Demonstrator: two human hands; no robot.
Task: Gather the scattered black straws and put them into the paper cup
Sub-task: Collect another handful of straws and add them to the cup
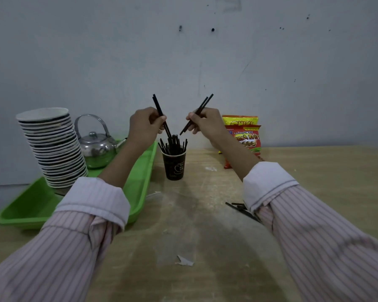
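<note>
Striped sleeves [63, 247]; hands, left [144, 125] and right [207, 123], tight around black straws [159, 109] above paper cup [174, 166].

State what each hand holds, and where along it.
The left hand pinches black straws around mid-length; the right hand pinches a second bunch, also mid-length.

One head-worn wide-angle camera looks forward and down, close over the pale wooden surface [205, 214], facing a grey wall [183, 51].

Glossy metal kettle [96, 147], shiny green plastic tray [28, 210], matt scuffed wooden table [205, 225].
</note>
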